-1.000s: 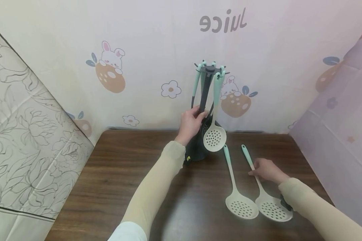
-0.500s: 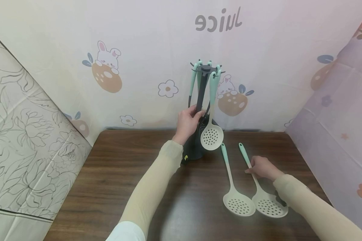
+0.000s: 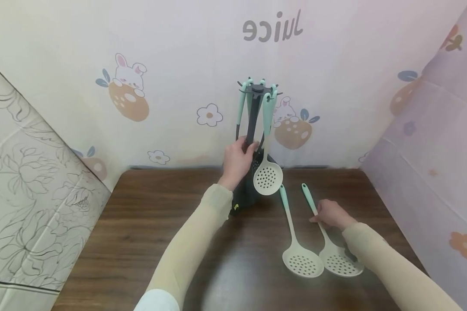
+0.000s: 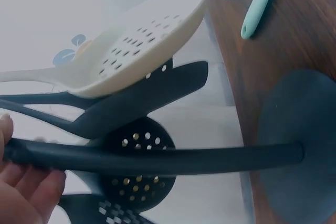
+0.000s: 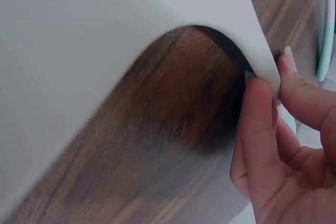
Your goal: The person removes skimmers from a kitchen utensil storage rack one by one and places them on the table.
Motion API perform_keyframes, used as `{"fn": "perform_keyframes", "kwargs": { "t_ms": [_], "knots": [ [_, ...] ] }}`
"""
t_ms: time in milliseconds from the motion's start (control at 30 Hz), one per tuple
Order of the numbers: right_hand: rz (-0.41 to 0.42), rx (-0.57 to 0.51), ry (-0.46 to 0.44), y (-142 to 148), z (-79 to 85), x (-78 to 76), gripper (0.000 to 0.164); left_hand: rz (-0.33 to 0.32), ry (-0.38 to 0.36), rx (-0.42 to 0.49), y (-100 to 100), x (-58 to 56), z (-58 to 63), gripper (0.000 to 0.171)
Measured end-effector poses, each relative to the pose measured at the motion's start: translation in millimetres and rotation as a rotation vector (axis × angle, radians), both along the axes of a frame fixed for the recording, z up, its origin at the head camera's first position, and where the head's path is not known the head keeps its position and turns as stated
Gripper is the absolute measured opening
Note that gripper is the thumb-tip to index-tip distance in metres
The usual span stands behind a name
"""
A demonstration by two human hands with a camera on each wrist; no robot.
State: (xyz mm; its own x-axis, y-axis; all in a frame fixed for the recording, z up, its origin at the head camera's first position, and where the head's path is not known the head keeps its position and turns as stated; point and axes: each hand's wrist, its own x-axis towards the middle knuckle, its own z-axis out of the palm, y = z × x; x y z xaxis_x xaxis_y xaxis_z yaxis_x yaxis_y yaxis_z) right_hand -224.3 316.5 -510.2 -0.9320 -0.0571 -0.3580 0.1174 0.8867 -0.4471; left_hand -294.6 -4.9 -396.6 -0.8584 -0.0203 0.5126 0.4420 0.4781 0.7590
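Observation:
In the head view my left hand grips the dark post of a utensil stand, whose round base shows in the left wrist view. A cream slotted skimmer with a mint handle hangs at the stand's front right. Dark utensils, among them a turner and a round perforated skimmer, hang around the post. My right hand pinches the handle of a large cream skimmer lying on the table. Just left of it lies a second large skimmer, untouched.
The brown wooden table meets a printed wall covering at the back, close behind the stand. A patterned side covering rises on the right, and a floral one on the left.
The whole head view has shifted slightly, so things appear further left. Both hands keep their holds, on the post and on the right-hand skimmer.

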Motion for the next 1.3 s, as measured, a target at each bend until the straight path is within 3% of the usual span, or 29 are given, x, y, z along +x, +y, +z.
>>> {"fn": "perform_keyframes", "kwargs": {
  "t_ms": [133,300,633,900,1300],
  "knots": [
    [-0.018,0.0,-0.011,-0.4,2.2,0.3,0.031,0.066,0.031,-0.01,3.0,3.3,-1.3,0.02],
    [-0.038,-0.002,-0.034,-1.3,3.4,0.1,0.032,0.155,0.049,-0.1,6.7,8.5,3.5,0.017],
    [-0.056,-0.01,-0.061,-2.6,-3.0,-3.9,0.031,0.235,0.12,-0.128,12.2,9.4,5.2,0.017],
    [-0.071,0.014,-0.063,-5.1,1.3,-3.1,0.033,0.199,0.141,-0.16,12.1,7.5,8.7,0.014],
    [-0.062,0.062,-0.02,-10.1,4.7,1.9,0.033,0.079,0.046,-0.098,4.3,5.2,15.8,0.01]
  ]
}}
